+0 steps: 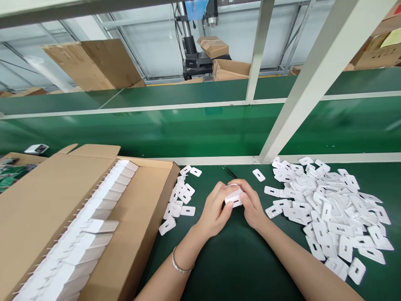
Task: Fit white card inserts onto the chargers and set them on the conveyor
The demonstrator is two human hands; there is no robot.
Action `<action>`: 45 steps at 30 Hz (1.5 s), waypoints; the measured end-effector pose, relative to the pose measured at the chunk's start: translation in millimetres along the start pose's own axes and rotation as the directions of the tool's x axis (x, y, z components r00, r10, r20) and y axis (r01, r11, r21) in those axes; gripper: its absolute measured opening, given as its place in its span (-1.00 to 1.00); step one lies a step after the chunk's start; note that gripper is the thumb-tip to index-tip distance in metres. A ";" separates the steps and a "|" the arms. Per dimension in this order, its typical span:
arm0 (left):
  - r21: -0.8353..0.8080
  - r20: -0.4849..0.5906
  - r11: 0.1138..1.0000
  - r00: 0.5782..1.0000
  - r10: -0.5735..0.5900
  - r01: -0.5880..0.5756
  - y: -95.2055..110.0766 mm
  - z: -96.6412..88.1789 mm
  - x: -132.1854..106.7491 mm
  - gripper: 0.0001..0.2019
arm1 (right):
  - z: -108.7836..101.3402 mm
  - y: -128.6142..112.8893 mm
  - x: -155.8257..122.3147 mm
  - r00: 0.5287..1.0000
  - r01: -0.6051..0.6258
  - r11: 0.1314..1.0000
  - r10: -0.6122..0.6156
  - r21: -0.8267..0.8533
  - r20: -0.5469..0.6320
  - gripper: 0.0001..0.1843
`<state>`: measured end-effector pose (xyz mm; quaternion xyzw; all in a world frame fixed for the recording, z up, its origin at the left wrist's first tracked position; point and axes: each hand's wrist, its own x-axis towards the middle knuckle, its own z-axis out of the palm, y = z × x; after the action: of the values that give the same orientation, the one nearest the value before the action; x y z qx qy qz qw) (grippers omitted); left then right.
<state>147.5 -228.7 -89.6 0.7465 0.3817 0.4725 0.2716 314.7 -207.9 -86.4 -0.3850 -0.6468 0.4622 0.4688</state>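
Observation:
Between both hands, above the middle of the green table, is a small white plastic housing (234, 197) with a dark slot in its near face. My left hand (216, 209) grips it from the left, fingers over the top and thumb at the front. From the right, my right hand (252, 205) closes on the same piece, thumb at its side. Just behind the hands lie dark tweezers (230, 172), partly hidden by the fingers. A single white slotted plate (258, 175) rests beyond my right hand.
A large pile of white slotted plates (332, 209) spreads over the right side. A smaller group (178, 196) lies beside an open cardboard box (147, 234), which holds a row of white pieces (90, 238). A pale metal post (294, 108) slants up at the table's back edge.

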 end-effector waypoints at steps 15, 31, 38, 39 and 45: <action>0.049 -0.035 0.997 0.997 0.068 -0.067 -5.0 5.5 -3.1 -0.59 | -0.7 6.9 -0.3 0.999 -0.029 0.999 0.030 0.039 -0.018 -0.40; -0.134 -0.092 0.988 0.991 -0.096 0.083 -2.5 2.2 0.0 -0.68 | 4.7 2.8 -2.6 0.992 -0.122 0.988 0.122 0.099 0.008 -0.50; -0.202 -0.069 0.966 0.981 -0.180 0.163 -8.0 0.2 -0.5 -0.60 | 8.1 6.6 -4.3 0.997 -0.061 0.997 0.063 0.053 -0.045 -0.55; -0.164 -0.064 0.974 0.984 -0.167 0.155 -8.4 -1.1 0.6 -0.63 | 7.7 7.0 -3.8 0.997 -0.062 0.997 0.064 0.049 -0.032 -0.55; -0.130 -0.093 0.985 0.988 -0.125 0.113 -10.0 -0.9 0.4 -0.67 | 5.5 6.2 -4.4 0.998 -0.058 0.998 0.059 -0.038 0.003 -0.61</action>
<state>143.6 -222.6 -96.8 0.6792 0.4086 0.5153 0.3258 311.0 -211.6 -94.2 -0.4116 -0.6450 0.4641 0.4462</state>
